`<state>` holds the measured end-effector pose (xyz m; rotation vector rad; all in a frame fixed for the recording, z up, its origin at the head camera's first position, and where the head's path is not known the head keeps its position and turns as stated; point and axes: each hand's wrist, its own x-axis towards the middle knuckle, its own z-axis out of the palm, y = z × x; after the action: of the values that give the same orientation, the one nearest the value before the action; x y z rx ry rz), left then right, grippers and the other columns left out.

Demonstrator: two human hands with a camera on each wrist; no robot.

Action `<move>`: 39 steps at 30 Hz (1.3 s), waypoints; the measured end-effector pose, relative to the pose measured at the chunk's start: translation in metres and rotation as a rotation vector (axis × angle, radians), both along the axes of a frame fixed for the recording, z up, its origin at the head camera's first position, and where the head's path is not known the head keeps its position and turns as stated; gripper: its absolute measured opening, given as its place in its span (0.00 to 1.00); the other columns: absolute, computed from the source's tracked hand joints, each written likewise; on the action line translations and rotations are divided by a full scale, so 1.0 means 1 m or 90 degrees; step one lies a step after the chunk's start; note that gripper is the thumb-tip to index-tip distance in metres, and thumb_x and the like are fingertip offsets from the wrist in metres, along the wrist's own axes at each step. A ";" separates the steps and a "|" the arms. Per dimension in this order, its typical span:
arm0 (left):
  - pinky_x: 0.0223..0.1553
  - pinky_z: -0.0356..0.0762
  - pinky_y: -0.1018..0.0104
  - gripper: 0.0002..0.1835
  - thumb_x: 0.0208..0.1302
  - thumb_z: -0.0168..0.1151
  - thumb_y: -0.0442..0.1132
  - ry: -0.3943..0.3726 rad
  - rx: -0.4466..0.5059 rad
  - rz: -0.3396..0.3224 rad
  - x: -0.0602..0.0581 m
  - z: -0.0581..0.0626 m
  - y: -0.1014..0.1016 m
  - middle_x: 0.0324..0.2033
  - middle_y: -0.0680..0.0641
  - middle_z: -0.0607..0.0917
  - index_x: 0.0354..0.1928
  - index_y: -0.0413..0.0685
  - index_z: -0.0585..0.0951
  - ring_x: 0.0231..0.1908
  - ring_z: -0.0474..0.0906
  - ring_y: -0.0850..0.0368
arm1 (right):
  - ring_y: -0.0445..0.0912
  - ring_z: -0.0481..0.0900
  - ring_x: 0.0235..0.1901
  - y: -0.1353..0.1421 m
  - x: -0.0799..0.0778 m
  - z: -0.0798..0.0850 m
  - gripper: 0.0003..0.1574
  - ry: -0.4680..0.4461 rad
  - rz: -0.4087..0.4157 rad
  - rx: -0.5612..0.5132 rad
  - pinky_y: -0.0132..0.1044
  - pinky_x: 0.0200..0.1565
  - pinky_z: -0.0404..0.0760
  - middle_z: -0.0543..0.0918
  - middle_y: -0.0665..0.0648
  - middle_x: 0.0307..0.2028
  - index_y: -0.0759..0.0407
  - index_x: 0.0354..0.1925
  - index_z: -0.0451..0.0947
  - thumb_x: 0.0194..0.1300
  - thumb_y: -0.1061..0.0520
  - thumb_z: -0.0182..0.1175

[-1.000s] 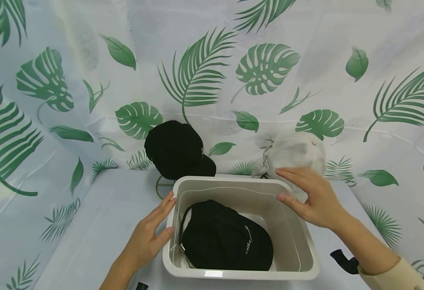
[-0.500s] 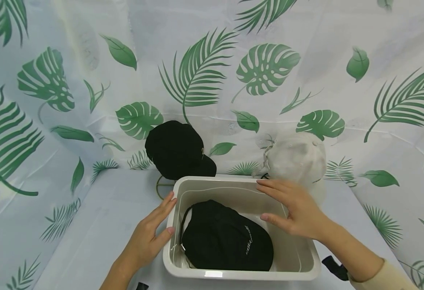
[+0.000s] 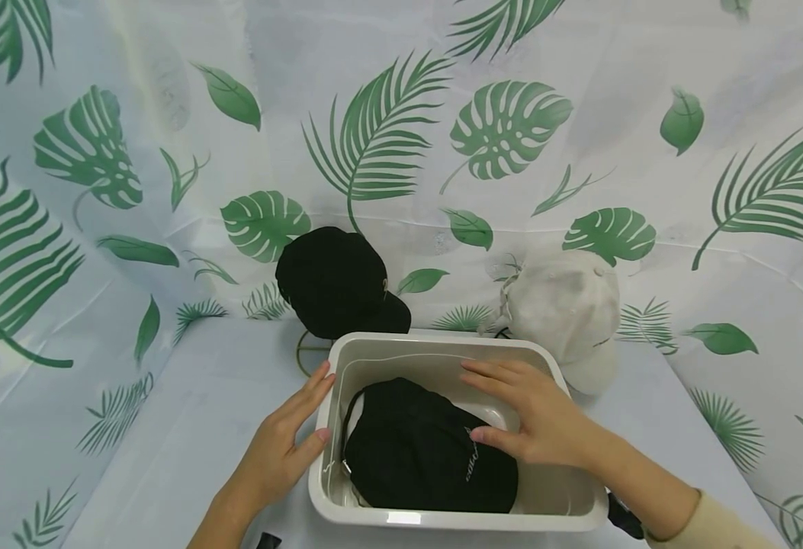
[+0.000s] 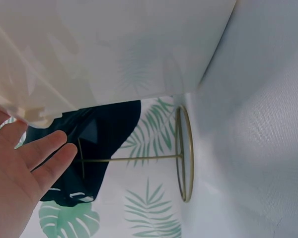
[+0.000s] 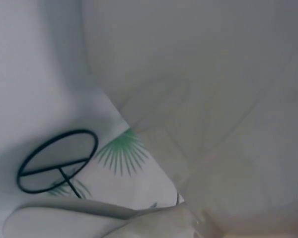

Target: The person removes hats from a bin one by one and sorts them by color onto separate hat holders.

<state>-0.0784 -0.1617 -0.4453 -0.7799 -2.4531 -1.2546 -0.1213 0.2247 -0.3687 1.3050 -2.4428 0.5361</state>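
Observation:
A white plastic bin (image 3: 483,521) stands on the table with a black cap (image 3: 415,450) inside, its lettered brim toward the right. My left hand (image 3: 277,442) touches the bin's left rim with its fingertips, fingers mostly straight; the left wrist view shows this hand (image 4: 15,173) beside the outer wall. Over the right half of the bin, my right hand (image 3: 538,419) is spread and relaxed, its thumb overlapping the black cap's brim in the head view. Nothing is gripped in it. The right wrist view mostly shows the bin's outer wall (image 5: 228,99).
Behind the bin at left, another black cap (image 3: 329,282) hangs on a gold wire stand (image 4: 187,153). At back right a cream cap (image 3: 559,301) sits on a stand with a black wire base (image 5: 57,169). Leaf-printed cloth (image 3: 387,46) surrounds the table (image 3: 188,427).
My right hand has moved left and slightly down, from the bin's far right corner to over its inside. My left hand, the bin and the caps stay put.

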 end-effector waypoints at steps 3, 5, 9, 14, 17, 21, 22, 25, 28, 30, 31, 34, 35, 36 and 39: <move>0.74 0.54 0.74 0.35 0.72 0.60 0.37 0.000 0.001 0.000 0.000 0.000 0.000 0.81 0.48 0.61 0.80 0.48 0.66 0.77 0.62 0.50 | 0.54 0.79 0.63 -0.002 0.002 -0.005 0.42 -0.006 0.000 0.011 0.54 0.59 0.75 0.80 0.55 0.67 0.54 0.70 0.77 0.67 0.35 0.69; 0.75 0.54 0.74 0.35 0.72 0.60 0.37 0.001 0.004 0.000 0.000 0.000 0.000 0.81 0.48 0.61 0.80 0.48 0.66 0.77 0.62 0.50 | 0.54 0.79 0.64 -0.002 0.003 -0.008 0.42 -0.010 0.000 0.020 0.54 0.60 0.76 0.80 0.54 0.67 0.54 0.70 0.77 0.67 0.34 0.68; 0.75 0.54 0.73 0.35 0.72 0.61 0.37 0.001 0.007 -0.003 -0.001 0.001 0.000 0.81 0.48 0.61 0.79 0.47 0.66 0.77 0.62 0.49 | 0.54 0.79 0.64 -0.004 0.004 -0.013 0.40 -0.017 0.003 0.031 0.57 0.59 0.78 0.80 0.54 0.67 0.54 0.69 0.78 0.68 0.34 0.67; 0.75 0.54 0.73 0.35 0.72 0.61 0.37 0.001 0.006 -0.005 -0.001 0.001 0.000 0.81 0.48 0.60 0.79 0.47 0.66 0.77 0.61 0.49 | 0.52 0.79 0.64 -0.010 0.005 -0.014 0.39 -0.022 0.014 0.043 0.57 0.59 0.80 0.80 0.53 0.67 0.55 0.68 0.79 0.69 0.34 0.66; 0.75 0.54 0.73 0.35 0.72 0.60 0.37 0.003 0.004 -0.004 -0.002 0.000 -0.001 0.81 0.48 0.60 0.80 0.47 0.66 0.77 0.61 0.49 | 0.52 0.79 0.64 -0.016 0.004 -0.015 0.39 -0.024 0.031 0.049 0.56 0.59 0.80 0.80 0.53 0.67 0.57 0.67 0.79 0.69 0.35 0.66; 0.75 0.53 0.74 0.35 0.71 0.60 0.37 0.012 0.008 -0.002 -0.002 -0.001 -0.001 0.80 0.47 0.61 0.79 0.46 0.67 0.77 0.62 0.49 | 0.52 0.79 0.64 -0.022 0.004 -0.016 0.40 -0.026 0.049 0.065 0.56 0.60 0.81 0.80 0.54 0.67 0.58 0.67 0.78 0.69 0.34 0.66; 0.75 0.53 0.74 0.35 0.71 0.60 0.36 0.014 0.008 -0.002 -0.003 -0.002 -0.001 0.80 0.47 0.61 0.79 0.46 0.67 0.77 0.62 0.49 | 0.52 0.79 0.64 -0.024 0.004 -0.017 0.40 -0.028 0.052 0.069 0.55 0.60 0.81 0.80 0.55 0.67 0.58 0.67 0.78 0.69 0.34 0.66; 0.75 0.53 0.74 0.35 0.71 0.60 0.36 0.021 0.009 -0.001 -0.003 -0.003 -0.001 0.80 0.46 0.62 0.79 0.46 0.67 0.77 0.63 0.48 | 0.52 0.79 0.64 -0.027 0.004 -0.018 0.42 -0.040 0.058 0.083 0.55 0.60 0.81 0.80 0.56 0.67 0.59 0.67 0.78 0.68 0.34 0.68; 0.75 0.53 0.74 0.35 0.71 0.60 0.36 0.017 0.009 -0.002 -0.003 -0.002 -0.001 0.80 0.47 0.62 0.79 0.46 0.67 0.77 0.62 0.49 | 0.52 0.80 0.63 -0.029 0.005 -0.019 0.43 -0.057 0.058 0.100 0.54 0.59 0.82 0.80 0.56 0.66 0.60 0.68 0.77 0.67 0.35 0.69; 0.75 0.54 0.73 0.35 0.71 0.60 0.37 0.010 0.008 -0.004 -0.002 -0.002 -0.001 0.80 0.47 0.61 0.79 0.47 0.66 0.77 0.62 0.49 | 0.52 0.80 0.63 -0.029 0.005 -0.020 0.43 -0.071 0.053 0.111 0.53 0.58 0.83 0.80 0.56 0.66 0.59 0.68 0.77 0.67 0.34 0.69; 0.75 0.54 0.73 0.35 0.71 0.60 0.37 0.007 0.008 -0.004 -0.002 -0.001 -0.001 0.81 0.47 0.61 0.80 0.48 0.66 0.77 0.62 0.49 | 0.51 0.81 0.63 -0.030 0.005 -0.021 0.43 -0.078 0.049 0.117 0.53 0.58 0.83 0.80 0.55 0.66 0.59 0.69 0.77 0.67 0.34 0.69; 0.75 0.54 0.73 0.35 0.72 0.60 0.37 -0.001 0.005 -0.004 -0.002 -0.001 0.000 0.81 0.48 0.60 0.80 0.49 0.66 0.77 0.61 0.49 | 0.51 0.81 0.62 -0.030 0.004 -0.022 0.42 -0.095 0.040 0.128 0.51 0.57 0.84 0.80 0.55 0.66 0.58 0.69 0.76 0.68 0.35 0.69; 0.75 0.54 0.73 0.35 0.72 0.60 0.37 -0.002 0.004 -0.003 -0.002 0.000 0.000 0.81 0.48 0.60 0.80 0.49 0.66 0.77 0.61 0.49 | 0.50 0.82 0.61 -0.030 0.004 -0.022 0.42 -0.100 0.039 0.129 0.50 0.57 0.85 0.80 0.55 0.65 0.58 0.69 0.76 0.68 0.36 0.69; 0.75 0.54 0.73 0.35 0.72 0.60 0.37 -0.002 0.003 -0.002 -0.001 0.000 -0.001 0.81 0.48 0.60 0.80 0.50 0.66 0.77 0.61 0.49 | 0.50 0.83 0.60 -0.031 0.003 -0.023 0.40 -0.103 0.041 0.128 0.49 0.56 0.85 0.81 0.55 0.64 0.58 0.69 0.77 0.68 0.38 0.70; 0.75 0.54 0.73 0.35 0.71 0.60 0.37 -0.002 0.001 0.000 -0.001 -0.001 -0.001 0.81 0.48 0.60 0.80 0.50 0.66 0.77 0.62 0.49 | 0.45 0.85 0.52 -0.031 0.002 -0.024 0.35 -0.114 0.057 0.108 0.43 0.52 0.86 0.83 0.53 0.59 0.59 0.67 0.78 0.67 0.46 0.73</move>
<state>-0.0795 -0.1625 -0.4461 -0.7784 -2.4538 -1.2583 -0.1196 0.1940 -0.3928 1.5000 -2.6350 0.4970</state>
